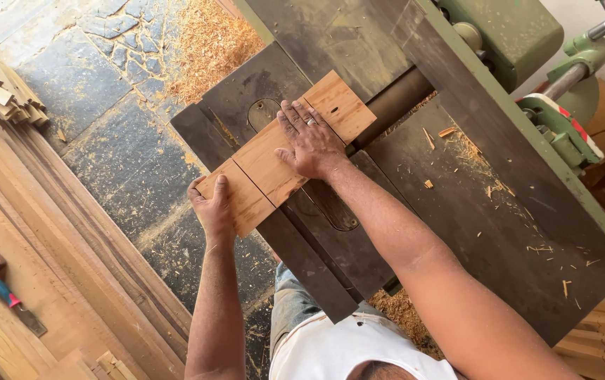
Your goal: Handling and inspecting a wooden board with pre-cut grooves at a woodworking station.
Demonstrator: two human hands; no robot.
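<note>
Sawdust-strewn stone floor (pixel 105 141) at upper left, reddish wooden board (pixel 285 151) laid flat on dark jointer worktop (pixel 457 204) at centre, right hand (pixel 313 144) pressed open-palmed on it, left hand (pixel 212 205) curled over its lower-left end.

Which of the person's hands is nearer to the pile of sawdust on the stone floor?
The left hand. It grips the board's near end, closer to the sawdust pile. The right hand presses flat on the board's middle, farther away.
</note>
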